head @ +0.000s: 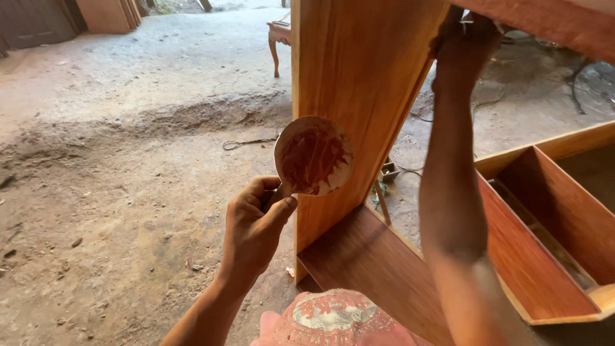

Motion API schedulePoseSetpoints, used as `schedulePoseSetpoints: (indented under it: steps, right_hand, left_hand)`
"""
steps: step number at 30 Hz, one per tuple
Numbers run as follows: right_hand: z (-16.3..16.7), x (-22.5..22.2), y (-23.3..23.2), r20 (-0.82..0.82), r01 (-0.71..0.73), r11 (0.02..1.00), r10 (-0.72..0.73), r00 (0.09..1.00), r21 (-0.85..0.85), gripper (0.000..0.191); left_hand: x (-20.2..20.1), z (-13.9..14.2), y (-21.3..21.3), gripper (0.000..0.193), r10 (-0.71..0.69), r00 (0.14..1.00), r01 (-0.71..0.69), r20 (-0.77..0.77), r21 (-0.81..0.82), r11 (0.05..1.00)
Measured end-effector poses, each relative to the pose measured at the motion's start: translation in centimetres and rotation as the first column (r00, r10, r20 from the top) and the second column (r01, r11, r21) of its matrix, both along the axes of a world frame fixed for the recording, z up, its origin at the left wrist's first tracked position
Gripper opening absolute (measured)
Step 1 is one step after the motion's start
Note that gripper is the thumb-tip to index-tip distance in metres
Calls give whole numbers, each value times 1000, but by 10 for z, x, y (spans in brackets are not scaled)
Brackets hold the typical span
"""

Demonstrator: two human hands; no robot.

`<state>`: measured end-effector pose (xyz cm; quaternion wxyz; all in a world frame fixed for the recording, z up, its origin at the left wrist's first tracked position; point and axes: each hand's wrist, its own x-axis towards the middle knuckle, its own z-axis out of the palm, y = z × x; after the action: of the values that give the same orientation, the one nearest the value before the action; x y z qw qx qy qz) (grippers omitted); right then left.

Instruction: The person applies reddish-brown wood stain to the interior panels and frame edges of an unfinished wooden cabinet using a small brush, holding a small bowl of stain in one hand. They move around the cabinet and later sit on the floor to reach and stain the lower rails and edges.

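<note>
From the head camera: the left hand (256, 224) had its fingers clamped on the handle of a round dish (313, 156) smeared with red stain, beside the upright plank (349, 70). The right hand (462, 40) reached up against the wood; its fingers' state couldn't be told.

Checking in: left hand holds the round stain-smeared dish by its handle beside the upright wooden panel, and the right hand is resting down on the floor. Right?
Not quite. The head view shows the right hand raised, reaching up behind the upright wooden panel, not on the floor. The left hand does hold the dish.
</note>
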<state>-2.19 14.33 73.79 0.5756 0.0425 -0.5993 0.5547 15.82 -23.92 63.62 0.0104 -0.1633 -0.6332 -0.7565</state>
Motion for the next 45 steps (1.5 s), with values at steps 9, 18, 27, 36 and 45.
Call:
schedulePoseSetpoints:
  steps: [9,18,27,36,45]
  right_hand:
    - [-23,23,-117,-12,-397,917,397,918,-29,14]
    - [4,-42,7,-116,-376,892,358,926,-250,11]
    - [2,-54,22,-132,-436,880,418,899,-188,9]
    - [-115,88,-29,88,-231,956,218,972,179,43]
    - [-208,184,-193,340,174,982,-190,921,76,16]
  left_hand:
    - [-13,10,10,23,95,992,-96,80,9,995]
    - [-22,-8,26,21,-27,992,25,123,18,1000]
    - [-32,-11,29,23,-81,996,82,45,-16,997]
    - [-58,-29,-14,24,-270,955,258,125,103,961]
    - [-141,-92,-129,24,-309,886,336,346,-20,942]
